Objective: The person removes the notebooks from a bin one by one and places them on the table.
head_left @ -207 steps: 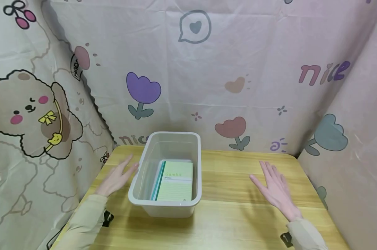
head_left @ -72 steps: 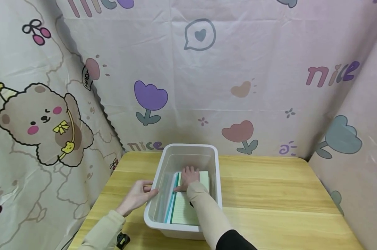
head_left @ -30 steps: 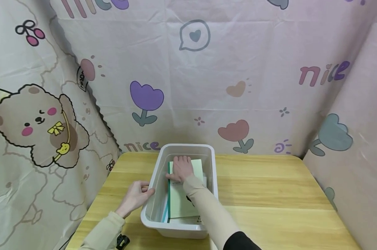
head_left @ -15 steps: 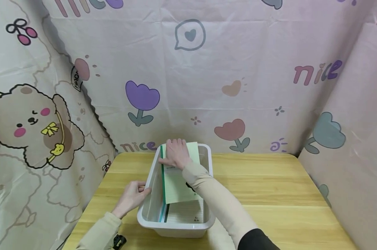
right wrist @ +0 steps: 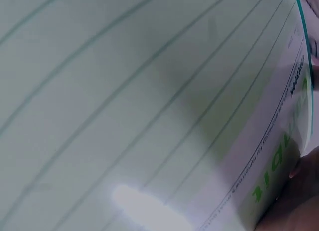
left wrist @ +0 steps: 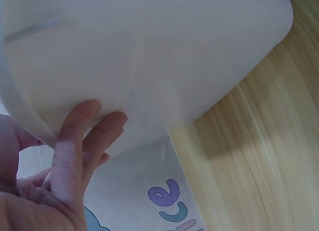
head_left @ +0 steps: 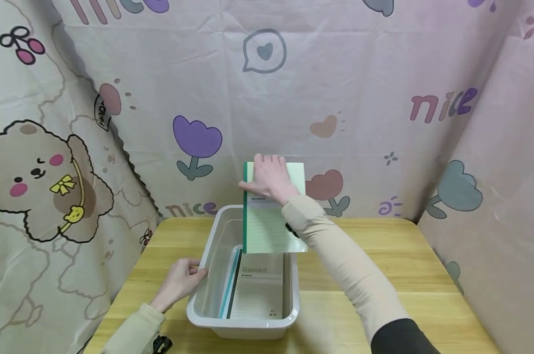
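My right hand (head_left: 272, 178) holds a pale green notebook (head_left: 267, 228) by its upper part, above the far end of a white plastic bin (head_left: 209, 246). The notebook has a dark green spine, and its cover fills most of the right wrist view, with green lettering near the fingers (right wrist: 299, 201). My left hand (head_left: 178, 282) grips the bin's left rim, fingers outside against the wall, as the left wrist view also shows. Inside the bin lies a grey notebook (head_left: 258, 290) marked "Gambit", with a dark spine; a blue edge (head_left: 228, 290) of another item shows at its left.
The bin stands on a wood-grain table (head_left: 359, 275), left of its middle. Behind the table hangs a printed cloth (head_left: 359, 73) with flowers and hearts; more cloth hangs at both sides. A black strap piece (head_left: 162, 344) shows by the left sleeve.
My right hand has gone into the bin, taken the green notebook and raised it, uncovering the grey one. My left hand has come to the rim, and the bin has shifted slightly toward me.
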The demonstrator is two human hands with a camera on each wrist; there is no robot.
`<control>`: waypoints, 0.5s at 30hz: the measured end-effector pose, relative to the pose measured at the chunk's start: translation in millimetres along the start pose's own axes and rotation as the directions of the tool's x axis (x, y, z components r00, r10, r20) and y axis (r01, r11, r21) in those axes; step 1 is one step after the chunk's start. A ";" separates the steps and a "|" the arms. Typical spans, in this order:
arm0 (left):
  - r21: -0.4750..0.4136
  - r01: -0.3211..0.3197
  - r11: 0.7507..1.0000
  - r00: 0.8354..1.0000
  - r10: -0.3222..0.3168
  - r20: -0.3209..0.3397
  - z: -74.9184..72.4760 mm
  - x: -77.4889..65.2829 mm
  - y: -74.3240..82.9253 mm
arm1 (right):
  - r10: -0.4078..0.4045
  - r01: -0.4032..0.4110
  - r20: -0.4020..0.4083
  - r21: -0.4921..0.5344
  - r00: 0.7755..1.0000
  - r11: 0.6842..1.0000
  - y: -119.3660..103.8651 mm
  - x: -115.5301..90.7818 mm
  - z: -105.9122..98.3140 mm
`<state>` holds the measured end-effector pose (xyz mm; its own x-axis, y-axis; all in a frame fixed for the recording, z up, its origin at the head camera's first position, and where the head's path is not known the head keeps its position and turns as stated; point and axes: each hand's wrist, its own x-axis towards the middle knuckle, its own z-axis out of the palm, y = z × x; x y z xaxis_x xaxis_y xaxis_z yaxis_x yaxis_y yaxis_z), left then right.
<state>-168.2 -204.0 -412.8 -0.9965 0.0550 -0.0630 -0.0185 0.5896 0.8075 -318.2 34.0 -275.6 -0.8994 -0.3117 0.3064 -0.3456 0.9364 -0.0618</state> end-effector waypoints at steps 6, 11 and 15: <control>-0.007 0.005 1.000 1.000 -0.005 0.007 -4.1 -1.0 -3.9 | 0.021 -0.021 0.020 -0.001 1.000 1.000 43.8 -5.5 -5.7; -0.016 0.019 1.000 1.000 -0.019 0.003 -2.9 -1.2 -3.1 | 0.066 -0.065 0.029 -0.034 0.997 0.997 88.7 -16.3 12.0; -0.009 0.026 1.000 1.000 -0.026 -0.001 -1.6 -1.4 -2.1 | 0.115 -0.113 0.036 -0.038 0.993 0.993 120.4 -32.1 32.2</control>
<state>-166.9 -206.6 -413.5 -0.9957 0.0388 -0.0840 -0.0456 0.5833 0.8109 -339.5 151.6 -323.4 -0.9421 -0.2080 0.2630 -0.2312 0.9711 -0.0600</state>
